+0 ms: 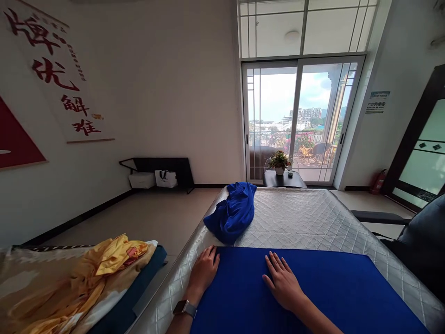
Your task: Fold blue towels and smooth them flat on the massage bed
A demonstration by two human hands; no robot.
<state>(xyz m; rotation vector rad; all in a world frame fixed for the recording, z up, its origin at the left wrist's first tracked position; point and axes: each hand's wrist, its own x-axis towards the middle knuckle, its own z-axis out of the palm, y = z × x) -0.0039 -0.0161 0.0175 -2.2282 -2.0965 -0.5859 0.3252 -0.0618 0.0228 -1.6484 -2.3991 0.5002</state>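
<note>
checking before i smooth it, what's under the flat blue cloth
The silver quilted cover shows past the flat blue cloth, so it likely runs beneath; anything else underneath is hidden.

My near cloth [243, 292] is plain deep blue, the mattress [292, 218] silvery with diamond quilting, the left fabric [114, 256] yellow.

On the hanging scroll [64, 76], large red Chinese characters are written downward, the lower two being read as "解难"; its smaller characters cannot be made out. On the wall sign [376, 107], round symbols are shown beside lettering too small to be read.
</note>
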